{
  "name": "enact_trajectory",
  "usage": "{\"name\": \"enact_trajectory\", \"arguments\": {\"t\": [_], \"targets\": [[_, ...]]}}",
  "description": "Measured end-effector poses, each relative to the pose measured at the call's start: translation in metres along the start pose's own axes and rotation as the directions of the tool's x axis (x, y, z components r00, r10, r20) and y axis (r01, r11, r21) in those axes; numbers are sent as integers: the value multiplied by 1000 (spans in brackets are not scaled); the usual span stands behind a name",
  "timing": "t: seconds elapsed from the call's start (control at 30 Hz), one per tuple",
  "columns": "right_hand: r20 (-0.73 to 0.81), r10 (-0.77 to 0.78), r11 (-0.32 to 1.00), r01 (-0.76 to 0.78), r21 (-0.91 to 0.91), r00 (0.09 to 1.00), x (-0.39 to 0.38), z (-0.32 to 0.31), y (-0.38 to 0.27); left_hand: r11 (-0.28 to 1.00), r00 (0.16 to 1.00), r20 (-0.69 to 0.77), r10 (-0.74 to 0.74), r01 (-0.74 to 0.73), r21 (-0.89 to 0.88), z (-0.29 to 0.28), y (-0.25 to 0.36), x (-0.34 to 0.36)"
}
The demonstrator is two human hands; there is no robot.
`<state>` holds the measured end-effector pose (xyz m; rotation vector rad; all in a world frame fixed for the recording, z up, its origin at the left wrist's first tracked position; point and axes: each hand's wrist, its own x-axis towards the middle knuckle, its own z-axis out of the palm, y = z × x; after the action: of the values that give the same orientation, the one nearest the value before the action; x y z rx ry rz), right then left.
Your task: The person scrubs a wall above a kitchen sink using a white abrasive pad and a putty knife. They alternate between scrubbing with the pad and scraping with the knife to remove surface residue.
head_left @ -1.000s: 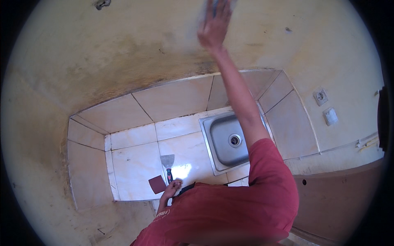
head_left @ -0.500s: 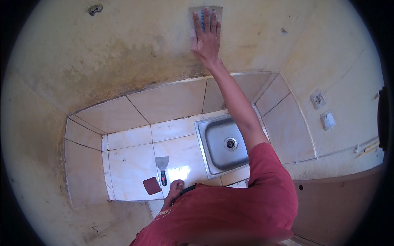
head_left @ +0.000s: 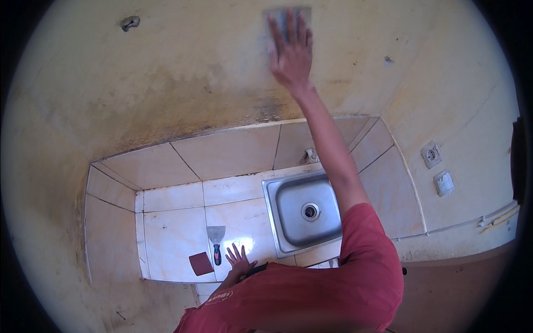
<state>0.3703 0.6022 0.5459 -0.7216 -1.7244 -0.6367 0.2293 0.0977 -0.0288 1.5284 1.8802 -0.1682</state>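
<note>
Stretched up against the stained yellowish wall [head_left: 177, 66], my right hand [head_left: 291, 58] presses a grey paper sheet [head_left: 267, 12] flat under its fingers, blurred by motion. My left hand [head_left: 240, 262] rests open on the tiled counter [head_left: 169, 233], fingers spread. Just left of it lie a putty knife [head_left: 216, 236] with a black-and-red handle and a dark red square sheet [head_left: 201, 264], which looks like sandpaper. Neither of those two is in my grip.
A steel sink [head_left: 288, 211] is set in the counter, with a tap [head_left: 310, 155] behind it, partly behind my arm. Tiled backsplash [head_left: 227, 150] lines three sides. The right wall holds a socket [head_left: 431, 155], a covered plate [head_left: 444, 183] and thin pipes [head_left: 497, 219].
My right hand and sheet dropped a little, then slid rightward along the wall. My left hand changed from curled fingers to spread ones on the counter. The view has shifted slightly.
</note>
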Motion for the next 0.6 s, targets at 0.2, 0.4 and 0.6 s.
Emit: {"name": "enact_trajectory", "arguments": {"t": [0.2,0.4,0.6], "targets": [[-34,132,991,-131,21,991,20,-2,-25,1000,999,46,1,-2,13,-10,-5,4],[74,-22,1000,21,23,997,7,-4,-23,1000,998,62,-19,19,-1,-14,5,-6],[-91,173,983,-178,-51,981,21,4,-33,1000,1000,30,-2,2,-4,-8,0,1]]}}
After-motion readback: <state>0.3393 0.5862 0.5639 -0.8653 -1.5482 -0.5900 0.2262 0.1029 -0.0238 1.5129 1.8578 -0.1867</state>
